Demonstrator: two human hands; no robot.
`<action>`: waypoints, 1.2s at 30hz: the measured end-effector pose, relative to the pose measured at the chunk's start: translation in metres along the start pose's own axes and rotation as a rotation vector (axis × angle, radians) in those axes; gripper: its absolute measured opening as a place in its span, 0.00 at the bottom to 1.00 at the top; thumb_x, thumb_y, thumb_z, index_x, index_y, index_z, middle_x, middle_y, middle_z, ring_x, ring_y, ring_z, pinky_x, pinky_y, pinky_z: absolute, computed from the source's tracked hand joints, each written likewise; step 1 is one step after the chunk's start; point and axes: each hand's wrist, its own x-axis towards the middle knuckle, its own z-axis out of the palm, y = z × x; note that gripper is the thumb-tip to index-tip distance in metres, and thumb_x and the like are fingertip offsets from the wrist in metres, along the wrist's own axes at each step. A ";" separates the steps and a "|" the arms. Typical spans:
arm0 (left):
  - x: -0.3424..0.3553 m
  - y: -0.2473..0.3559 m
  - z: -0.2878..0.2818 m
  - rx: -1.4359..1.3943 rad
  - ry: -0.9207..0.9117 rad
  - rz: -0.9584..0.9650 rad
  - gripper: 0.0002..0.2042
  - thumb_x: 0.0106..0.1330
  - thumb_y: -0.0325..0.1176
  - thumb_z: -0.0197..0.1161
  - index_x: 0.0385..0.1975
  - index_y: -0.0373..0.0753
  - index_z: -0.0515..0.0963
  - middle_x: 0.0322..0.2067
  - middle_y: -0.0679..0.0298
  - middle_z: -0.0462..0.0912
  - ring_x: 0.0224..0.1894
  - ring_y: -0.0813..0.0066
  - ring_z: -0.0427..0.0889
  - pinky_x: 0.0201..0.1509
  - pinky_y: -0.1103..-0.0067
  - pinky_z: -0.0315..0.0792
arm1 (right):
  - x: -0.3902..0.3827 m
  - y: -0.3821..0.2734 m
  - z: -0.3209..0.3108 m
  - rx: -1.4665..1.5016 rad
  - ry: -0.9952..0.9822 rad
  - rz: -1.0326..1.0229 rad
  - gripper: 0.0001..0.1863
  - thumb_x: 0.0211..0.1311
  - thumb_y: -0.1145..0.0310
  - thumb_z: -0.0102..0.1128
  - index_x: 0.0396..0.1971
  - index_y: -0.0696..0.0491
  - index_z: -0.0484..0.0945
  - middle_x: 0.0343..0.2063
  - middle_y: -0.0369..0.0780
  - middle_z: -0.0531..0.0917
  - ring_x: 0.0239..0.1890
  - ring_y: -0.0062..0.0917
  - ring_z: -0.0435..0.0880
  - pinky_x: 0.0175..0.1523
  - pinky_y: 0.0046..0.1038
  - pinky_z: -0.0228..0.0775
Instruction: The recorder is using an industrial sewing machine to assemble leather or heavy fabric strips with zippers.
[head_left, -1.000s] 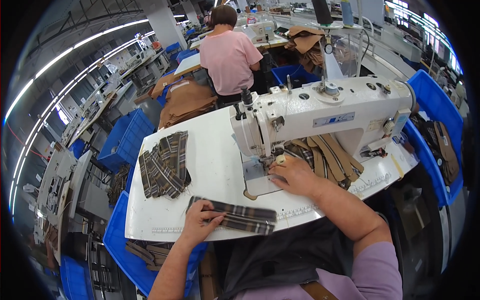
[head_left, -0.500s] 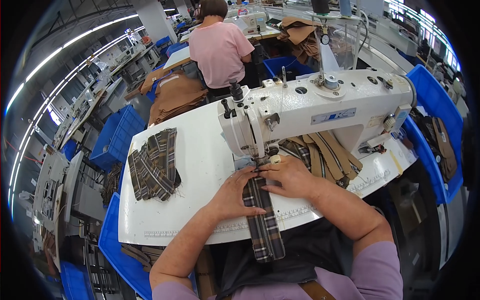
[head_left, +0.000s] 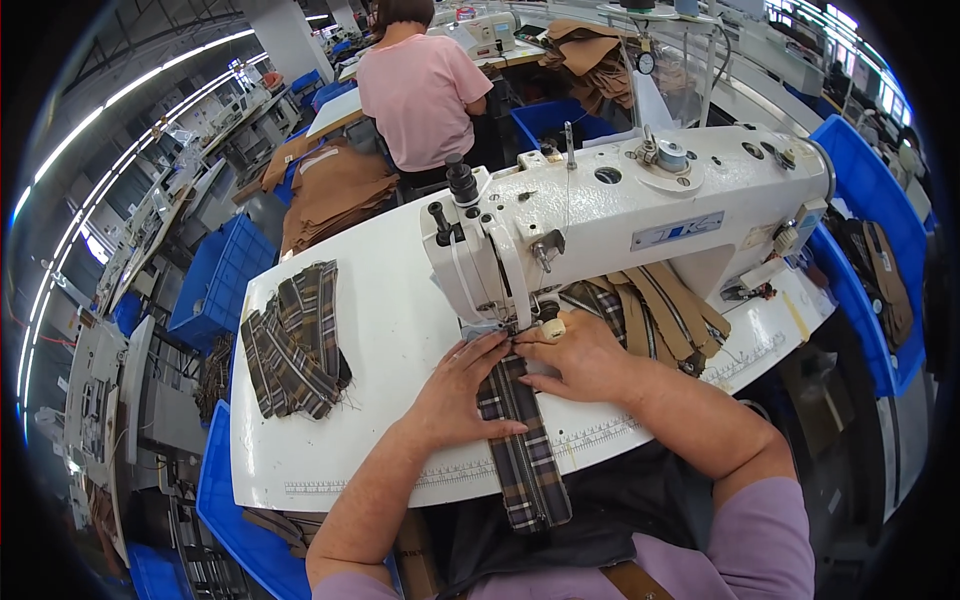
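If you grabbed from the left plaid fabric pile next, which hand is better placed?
Probably the left hand: it's nearer the plaid fabric pile, though it's resting on the plaid strip. The right hand is farther away.

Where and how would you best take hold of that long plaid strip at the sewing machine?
Probably by the near end of the plaid strip, coming from the person's side, with the grip pinching above and below. It looks thin and flat, and that end reaches past the edge of the white table, while the left hand and right hand crowd its far end.
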 end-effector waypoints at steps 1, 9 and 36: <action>0.000 0.000 0.000 -0.034 0.011 0.006 0.54 0.46 0.60 0.82 0.70 0.30 0.68 0.74 0.51 0.65 0.77 0.52 0.62 0.82 0.57 0.53 | 0.000 0.000 0.000 0.008 0.012 -0.009 0.23 0.61 0.50 0.71 0.49 0.51 0.87 0.48 0.37 0.89 0.47 0.36 0.86 0.55 0.42 0.75; 0.000 0.005 0.001 0.020 0.040 0.003 0.51 0.47 0.58 0.81 0.69 0.33 0.71 0.72 0.54 0.68 0.77 0.55 0.63 0.82 0.53 0.50 | -0.001 0.001 -0.001 0.031 0.053 -0.028 0.26 0.59 0.47 0.71 0.47 0.53 0.87 0.48 0.39 0.88 0.47 0.40 0.85 0.54 0.42 0.76; -0.002 -0.003 0.012 -0.106 0.186 0.034 0.28 0.59 0.50 0.76 0.56 0.40 0.83 0.64 0.56 0.79 0.69 0.55 0.75 0.76 0.61 0.66 | 0.000 -0.003 -0.006 0.020 0.012 -0.019 0.26 0.59 0.50 0.71 0.50 0.55 0.85 0.49 0.39 0.87 0.48 0.40 0.85 0.55 0.41 0.76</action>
